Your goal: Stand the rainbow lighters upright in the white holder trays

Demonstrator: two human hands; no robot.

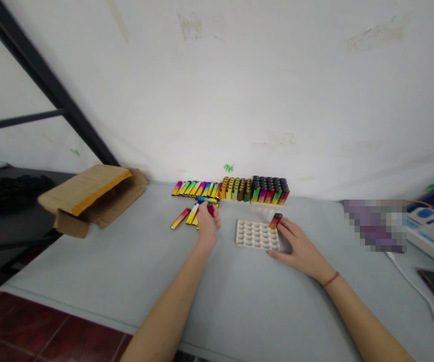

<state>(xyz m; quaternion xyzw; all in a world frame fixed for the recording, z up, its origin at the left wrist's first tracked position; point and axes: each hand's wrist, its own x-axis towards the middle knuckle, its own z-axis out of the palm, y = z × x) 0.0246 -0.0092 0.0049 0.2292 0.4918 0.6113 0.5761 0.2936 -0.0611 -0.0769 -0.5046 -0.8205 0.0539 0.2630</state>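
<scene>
My left hand (pixel 208 223) is closed round a lighter (pixel 211 209) with a pink-purple end, most of it hidden by the fingers. Beside that hand, several loose lighters lie on the table, among them a red-yellow lighter (pixel 180 218). To the right sits a white tray (pixel 254 246) with rows of round hollows. One red lighter with a black top (pixel 276 221) stands in its back right corner. My right hand (pixel 300 249) rests at the tray's right side, fingers apart, the thumb by the front corner and the fingertips next to the standing lighter.
Along the wall are a row of lying lighters (pixel 196 188), a block of upright gold-topped lighters (pixel 235 189) and a block of black-topped lighters (pixel 270 190). An open cardboard box (pixel 96 193) lies at the left. A power strip (pixel 433 236) and a white cable (pixel 416 286) are at the right.
</scene>
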